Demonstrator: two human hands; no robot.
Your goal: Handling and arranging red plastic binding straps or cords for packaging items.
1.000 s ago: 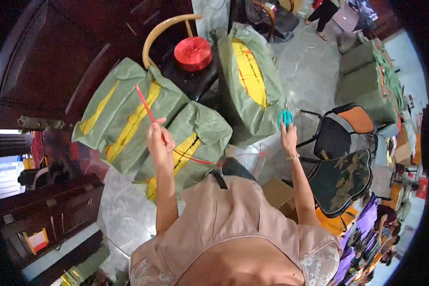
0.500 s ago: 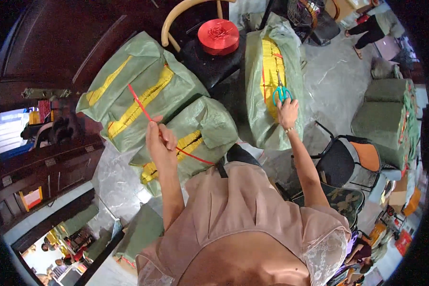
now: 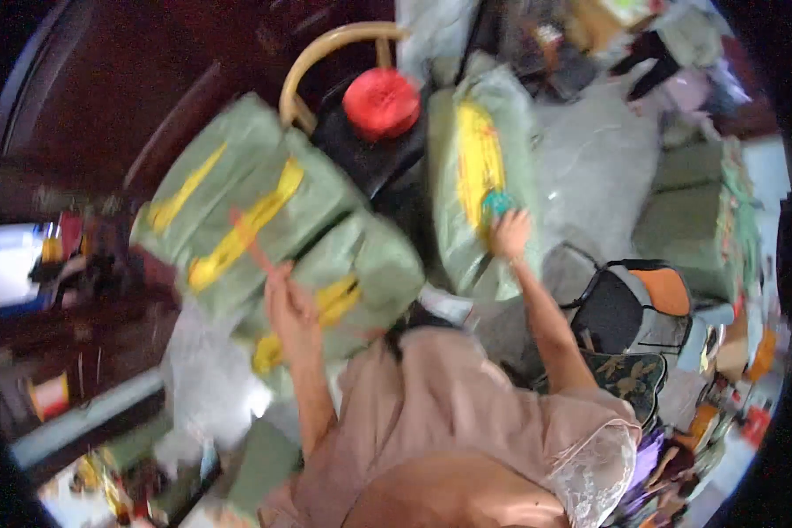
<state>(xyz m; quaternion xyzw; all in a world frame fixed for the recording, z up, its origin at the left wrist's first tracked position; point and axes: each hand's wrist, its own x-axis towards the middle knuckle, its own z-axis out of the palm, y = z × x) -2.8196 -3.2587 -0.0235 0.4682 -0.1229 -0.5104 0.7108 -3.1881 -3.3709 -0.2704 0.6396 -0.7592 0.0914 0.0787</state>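
My left hand [image 3: 291, 304] is closed on a strip of red plastic twine [image 3: 253, 239]. One end sticks up past my fingers, in front of a pale green woven-plastic bale [image 3: 277, 123] with yellow bands. My right hand [image 3: 511, 234] is at the teal handles of a pair of scissors [image 3: 497, 204], its fingers closed around them as far as the blur shows. The scissors lie over the yellow strip of another green bale [image 3: 444, 189], standing on the right. A smaller green bale [image 3: 392, 255] sits between the two, just beyond my body.
A black-seated chair with a curved wooden back [image 3: 326, 46] carries a red roll of twine [image 3: 382, 103]. Black-and-orange chairs [image 3: 620, 304] stand at right, before stacked green bales [image 3: 691, 220]. A dark wooden door [image 3: 88, 106] borders the left. Another person [image 3: 656, 57] stands far right.
The whole view has shifted, with bales and chair lower and slightly left, and it is blurred. My left hand still grips the red twine; my right hand stays at the scissors.
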